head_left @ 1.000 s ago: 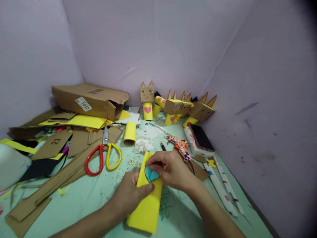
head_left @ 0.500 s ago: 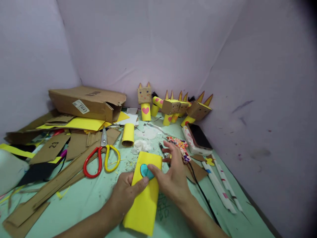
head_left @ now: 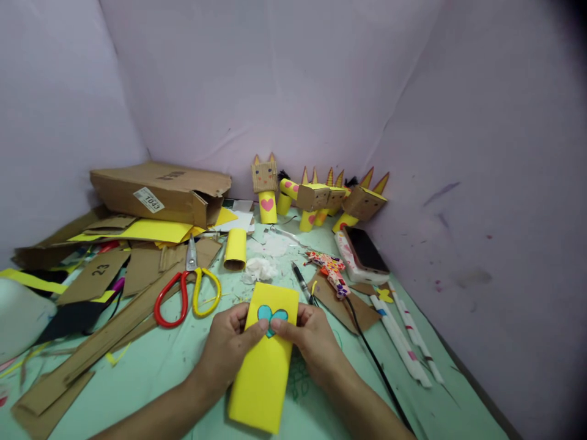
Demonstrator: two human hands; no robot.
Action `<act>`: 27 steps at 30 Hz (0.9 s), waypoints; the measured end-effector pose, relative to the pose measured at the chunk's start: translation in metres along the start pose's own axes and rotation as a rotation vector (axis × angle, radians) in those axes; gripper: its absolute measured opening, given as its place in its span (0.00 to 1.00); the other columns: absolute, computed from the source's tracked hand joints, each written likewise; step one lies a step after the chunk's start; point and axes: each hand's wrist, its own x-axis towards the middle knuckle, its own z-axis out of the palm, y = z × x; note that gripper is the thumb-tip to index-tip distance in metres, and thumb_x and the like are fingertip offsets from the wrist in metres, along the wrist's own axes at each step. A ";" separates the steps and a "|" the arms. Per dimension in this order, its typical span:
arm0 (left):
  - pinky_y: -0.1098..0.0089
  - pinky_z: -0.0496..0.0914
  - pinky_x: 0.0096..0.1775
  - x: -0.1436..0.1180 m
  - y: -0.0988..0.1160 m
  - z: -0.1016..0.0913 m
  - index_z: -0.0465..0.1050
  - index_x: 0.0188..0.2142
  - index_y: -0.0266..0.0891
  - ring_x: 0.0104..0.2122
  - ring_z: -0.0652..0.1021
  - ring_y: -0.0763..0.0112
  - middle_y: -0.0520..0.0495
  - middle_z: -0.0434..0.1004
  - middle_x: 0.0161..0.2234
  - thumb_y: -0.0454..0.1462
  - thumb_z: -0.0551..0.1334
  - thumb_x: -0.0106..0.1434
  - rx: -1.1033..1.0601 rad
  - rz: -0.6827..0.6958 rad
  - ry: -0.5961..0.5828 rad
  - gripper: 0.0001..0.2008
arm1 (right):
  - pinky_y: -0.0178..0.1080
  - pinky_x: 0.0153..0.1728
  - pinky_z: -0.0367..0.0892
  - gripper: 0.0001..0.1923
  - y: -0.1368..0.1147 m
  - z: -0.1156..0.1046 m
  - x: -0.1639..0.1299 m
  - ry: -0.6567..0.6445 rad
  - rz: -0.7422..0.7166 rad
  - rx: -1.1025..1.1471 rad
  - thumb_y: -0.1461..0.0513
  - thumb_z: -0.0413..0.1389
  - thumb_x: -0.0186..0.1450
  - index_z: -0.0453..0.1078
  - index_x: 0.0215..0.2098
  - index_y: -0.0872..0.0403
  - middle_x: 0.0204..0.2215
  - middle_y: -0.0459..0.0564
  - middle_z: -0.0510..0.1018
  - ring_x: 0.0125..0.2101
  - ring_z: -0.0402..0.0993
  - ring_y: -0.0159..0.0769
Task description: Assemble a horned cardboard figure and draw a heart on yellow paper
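Note:
A flat yellow paper-covered piece (head_left: 263, 382) is held between both hands, tilted up toward me. On its upper part lies a blue heart (head_left: 271, 313) with a dark outline. My left hand (head_left: 229, 342) grips the left edge, its thumb pressed on the heart's lower left. From the other side my right hand (head_left: 316, 342) grips the right edge, thumb on the heart beside the left one. The fingers of both hands curl behind the piece and are partly hidden.
Red-and-yellow-handled scissors (head_left: 189, 287), a yellow tube (head_left: 235, 249) and crumpled tissue (head_left: 260, 269) lie ahead. At right are a patterned glue gun (head_left: 332, 272), a pen (head_left: 302, 282), a phone (head_left: 365, 249) and markers (head_left: 401, 339). Cardboard animals (head_left: 267, 189) stand behind; a cardboard box (head_left: 169, 192) sits left.
My right hand has closed from spread fingers onto the piece's right edge, its thumb now pressing the heart. More of the heart shows. My left hand keeps its grip.

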 end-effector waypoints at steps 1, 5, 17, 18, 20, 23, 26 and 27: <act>0.72 0.69 0.24 0.000 0.000 0.000 0.70 0.32 0.35 0.21 0.75 0.70 0.49 0.76 0.24 0.44 0.66 0.47 0.007 0.014 0.017 0.16 | 0.35 0.26 0.65 0.16 0.000 0.001 0.000 -0.005 -0.002 0.000 0.60 0.67 0.42 0.73 0.26 0.61 0.19 0.47 0.76 0.21 0.70 0.33; 0.72 0.68 0.23 -0.001 -0.001 0.000 0.70 0.31 0.35 0.20 0.74 0.71 0.49 0.75 0.23 0.45 0.65 0.49 0.027 0.037 0.052 0.16 | 0.35 0.27 0.65 0.15 0.003 0.002 -0.001 -0.011 -0.019 -0.020 0.60 0.67 0.44 0.73 0.27 0.61 0.20 0.48 0.76 0.21 0.70 0.32; 0.73 0.66 0.21 -0.001 -0.002 0.000 0.69 0.27 0.35 0.18 0.73 0.71 0.50 0.74 0.19 0.47 0.65 0.48 0.016 0.014 0.073 0.17 | 0.36 0.27 0.65 0.15 0.006 0.004 -0.002 -0.015 -0.034 -0.064 0.58 0.66 0.46 0.73 0.27 0.62 0.20 0.49 0.75 0.22 0.70 0.33; 0.73 0.66 0.21 -0.001 -0.001 0.000 0.69 0.27 0.35 0.18 0.72 0.71 0.50 0.73 0.19 0.47 0.65 0.47 0.006 0.008 0.059 0.16 | 0.36 0.27 0.65 0.16 0.006 0.004 -0.002 -0.017 -0.035 -0.067 0.58 0.66 0.46 0.73 0.27 0.62 0.20 0.49 0.75 0.22 0.70 0.34; 0.73 0.65 0.20 0.000 -0.001 0.000 0.69 0.26 0.35 0.18 0.72 0.71 0.50 0.73 0.18 0.47 0.65 0.47 -0.011 -0.002 0.042 0.16 | 0.37 0.27 0.65 0.16 0.006 0.003 -0.002 -0.016 -0.032 -0.071 0.58 0.66 0.45 0.73 0.28 0.62 0.20 0.49 0.75 0.22 0.70 0.34; 0.73 0.65 0.20 -0.001 -0.001 0.001 0.68 0.25 0.36 0.18 0.72 0.71 0.51 0.72 0.18 0.47 0.65 0.48 -0.005 -0.003 0.035 0.16 | 0.37 0.27 0.65 0.16 0.005 0.003 -0.001 -0.006 -0.018 -0.077 0.58 0.66 0.44 0.74 0.27 0.62 0.20 0.49 0.76 0.22 0.70 0.34; 0.73 0.66 0.20 -0.002 -0.001 0.001 0.68 0.26 0.36 0.18 0.72 0.71 0.51 0.73 0.18 0.47 0.65 0.48 0.025 0.009 0.037 0.16 | 0.37 0.27 0.65 0.16 0.005 0.003 -0.001 0.000 -0.017 -0.071 0.58 0.66 0.44 0.74 0.27 0.61 0.20 0.49 0.76 0.22 0.70 0.33; 0.73 0.66 0.20 -0.002 -0.001 0.001 0.68 0.26 0.36 0.18 0.72 0.71 0.51 0.73 0.18 0.47 0.65 0.48 0.030 0.016 0.039 0.16 | 0.37 0.27 0.65 0.16 0.005 0.004 -0.002 -0.002 -0.022 -0.070 0.58 0.66 0.45 0.74 0.27 0.61 0.20 0.49 0.76 0.21 0.70 0.33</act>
